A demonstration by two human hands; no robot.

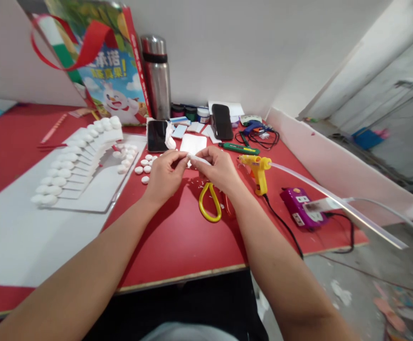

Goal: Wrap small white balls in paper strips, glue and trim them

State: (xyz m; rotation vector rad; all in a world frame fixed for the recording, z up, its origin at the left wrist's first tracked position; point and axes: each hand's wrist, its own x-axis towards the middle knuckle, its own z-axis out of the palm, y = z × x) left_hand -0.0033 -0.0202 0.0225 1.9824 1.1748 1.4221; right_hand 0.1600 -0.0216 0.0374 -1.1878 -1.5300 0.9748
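Above the middle of the red table, my left hand (168, 174) and my right hand (221, 169) meet with fingertips pinched. Between them is a small white strip-like piece (199, 159), largely covered by the fingers; its exact kind cannot be made out. Behind the fingers lies a white sheet (193, 143). Several white round discs (144, 169) are scattered beside my left hand. Just below my right hand, a yellow loop handle (209, 203) rests on the table among small white scraps, with a red handle (228, 205) partly hidden by my right arm.
At left, a curved white assembly edged with discs (59, 181) sits on a white board (46, 241). A yellow glue gun (258, 171) with a long clear stick, a purple power socket (303, 208) and cables occupy the right. Phones, a steel flask (157, 80) and a bag (121, 90) stand behind.
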